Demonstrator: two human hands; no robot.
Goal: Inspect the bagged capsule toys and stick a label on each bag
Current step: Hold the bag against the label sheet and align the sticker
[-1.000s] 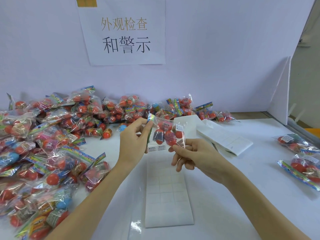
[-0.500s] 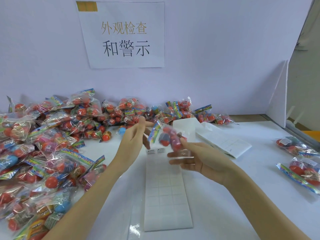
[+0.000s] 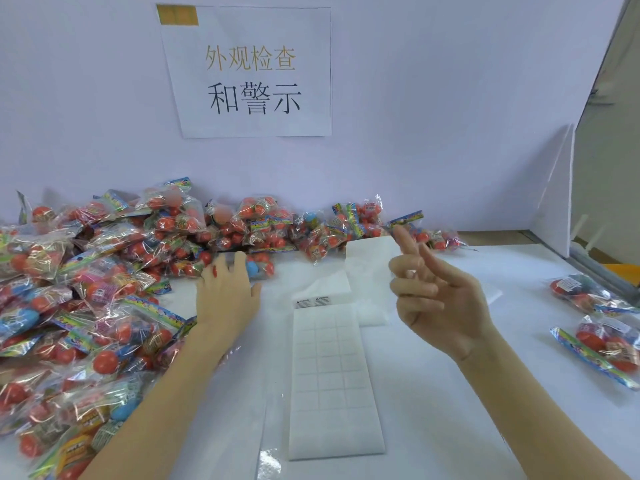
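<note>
Two printed labels (image 3: 313,302) remain at the far end of the label sheet (image 3: 332,382), which lies flat on the white table (image 3: 450,427); the rest of its grid is peeled bare. Left of the sheet, a large heap of bagged capsule toys (image 3: 104,289) runs along the wall; each clear bag holds red capsules, some blue, under a rainbow-striped header. Left hand (image 3: 227,296), left of the sheet's far end, lies palm down with fingers spread, fingertips at the heap's near edge; whether it grips a bag cannot be told. Right hand (image 3: 436,299), right of the sheet, is raised off the table, fingers loosely extended, holding nothing. Well right of the sheet, two finished bags (image 3: 595,317) lie near the table's edge, with white labels on them. Beyond the sheet, a stack of blank sheets (image 3: 370,261).
</note>
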